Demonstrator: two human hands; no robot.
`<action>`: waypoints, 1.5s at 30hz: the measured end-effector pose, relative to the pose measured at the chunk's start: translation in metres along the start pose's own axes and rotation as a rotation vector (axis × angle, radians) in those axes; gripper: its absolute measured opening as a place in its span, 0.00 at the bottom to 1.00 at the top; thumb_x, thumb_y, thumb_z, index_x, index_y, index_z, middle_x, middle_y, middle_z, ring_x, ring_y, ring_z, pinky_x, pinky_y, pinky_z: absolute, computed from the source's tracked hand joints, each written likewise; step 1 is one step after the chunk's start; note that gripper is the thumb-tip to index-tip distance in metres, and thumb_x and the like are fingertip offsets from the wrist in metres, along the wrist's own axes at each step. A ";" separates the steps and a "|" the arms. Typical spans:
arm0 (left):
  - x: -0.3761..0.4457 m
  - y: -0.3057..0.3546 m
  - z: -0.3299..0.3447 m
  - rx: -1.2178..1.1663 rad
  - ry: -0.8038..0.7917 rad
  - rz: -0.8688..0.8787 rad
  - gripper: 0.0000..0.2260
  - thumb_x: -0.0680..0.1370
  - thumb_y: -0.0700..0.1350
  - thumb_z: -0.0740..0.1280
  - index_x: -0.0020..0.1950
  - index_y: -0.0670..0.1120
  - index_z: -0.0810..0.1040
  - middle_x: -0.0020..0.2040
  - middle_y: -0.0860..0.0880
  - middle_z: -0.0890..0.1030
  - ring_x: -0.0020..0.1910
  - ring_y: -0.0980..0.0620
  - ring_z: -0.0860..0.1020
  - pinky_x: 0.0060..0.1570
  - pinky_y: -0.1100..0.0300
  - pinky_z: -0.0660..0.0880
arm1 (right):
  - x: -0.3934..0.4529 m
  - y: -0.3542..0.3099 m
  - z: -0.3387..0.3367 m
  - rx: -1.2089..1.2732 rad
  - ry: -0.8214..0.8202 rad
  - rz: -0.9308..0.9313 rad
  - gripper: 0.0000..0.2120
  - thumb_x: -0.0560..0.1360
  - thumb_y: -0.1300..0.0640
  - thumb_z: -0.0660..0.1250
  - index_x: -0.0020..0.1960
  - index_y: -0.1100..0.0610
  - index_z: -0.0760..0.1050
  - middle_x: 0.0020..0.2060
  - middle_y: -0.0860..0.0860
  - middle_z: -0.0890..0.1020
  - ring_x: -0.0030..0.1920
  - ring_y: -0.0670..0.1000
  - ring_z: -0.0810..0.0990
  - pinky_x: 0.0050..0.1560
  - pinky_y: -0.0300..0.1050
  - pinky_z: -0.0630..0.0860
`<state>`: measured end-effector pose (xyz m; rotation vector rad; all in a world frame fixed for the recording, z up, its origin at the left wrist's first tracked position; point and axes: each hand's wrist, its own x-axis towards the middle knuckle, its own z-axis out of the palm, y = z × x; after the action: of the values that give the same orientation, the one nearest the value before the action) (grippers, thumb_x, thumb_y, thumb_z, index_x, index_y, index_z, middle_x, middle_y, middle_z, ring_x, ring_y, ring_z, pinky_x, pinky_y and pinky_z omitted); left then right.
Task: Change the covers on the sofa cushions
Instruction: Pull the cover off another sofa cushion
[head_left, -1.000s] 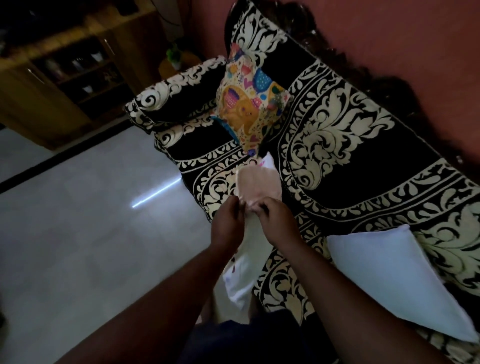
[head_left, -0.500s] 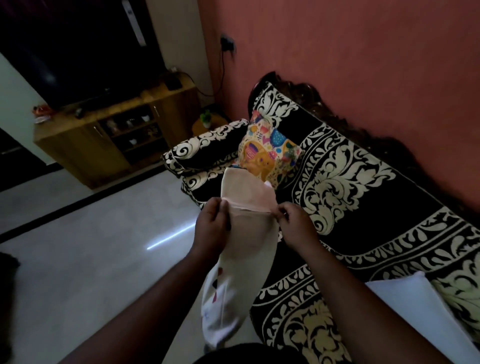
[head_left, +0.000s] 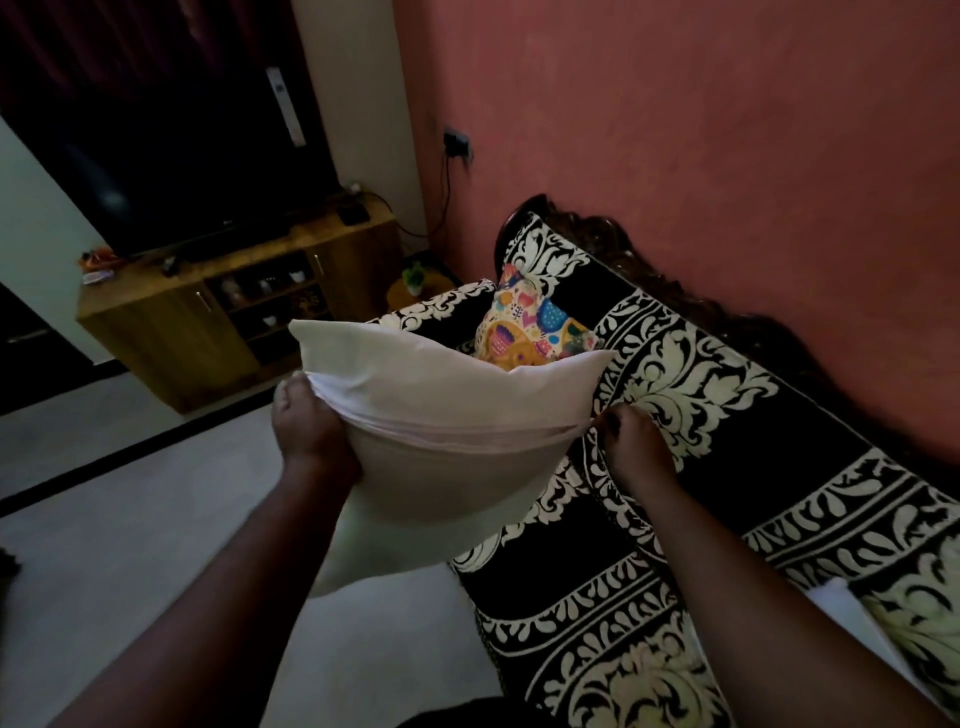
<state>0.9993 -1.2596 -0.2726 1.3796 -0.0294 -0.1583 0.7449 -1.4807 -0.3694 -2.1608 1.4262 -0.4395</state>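
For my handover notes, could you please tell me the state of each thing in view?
Cushion cover: held up, mouth stretched wide, inside out.
Left hand: grip shut on the cover's left edge.
Right hand: grip shut on the cover's right edge.
Patterned cushion: covered, propped in the sofa corner.
White cushion: bare, lying on the sofa.

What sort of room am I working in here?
Most likely a home living room: a patterned sofa against the wall, a television on a wooden cabinet, and a colourful cushion.
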 end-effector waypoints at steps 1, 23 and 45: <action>0.001 0.001 0.001 -0.001 -0.027 -0.009 0.08 0.83 0.41 0.59 0.48 0.45 0.76 0.39 0.52 0.77 0.34 0.59 0.76 0.34 0.66 0.74 | -0.002 -0.003 0.003 0.007 0.037 -0.016 0.07 0.79 0.54 0.64 0.53 0.57 0.77 0.53 0.58 0.79 0.55 0.62 0.78 0.50 0.53 0.74; -0.055 -0.080 -0.034 0.654 -0.240 0.354 0.26 0.74 0.65 0.67 0.55 0.44 0.68 0.52 0.48 0.70 0.51 0.47 0.71 0.53 0.54 0.70 | -0.045 -0.105 0.014 0.825 -0.081 0.101 0.11 0.83 0.56 0.64 0.52 0.62 0.82 0.39 0.50 0.83 0.43 0.49 0.81 0.36 0.31 0.73; -0.079 -0.108 0.039 0.802 -0.613 0.040 0.17 0.82 0.53 0.65 0.41 0.41 0.77 0.38 0.44 0.80 0.42 0.44 0.79 0.40 0.52 0.69 | -0.103 -0.082 0.027 0.258 -0.140 0.093 0.50 0.67 0.36 0.76 0.77 0.59 0.58 0.68 0.59 0.72 0.68 0.60 0.72 0.66 0.51 0.71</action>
<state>0.9061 -1.3066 -0.3648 2.0747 -0.6940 -0.5759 0.7798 -1.3539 -0.3436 -1.8745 1.3102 -0.4051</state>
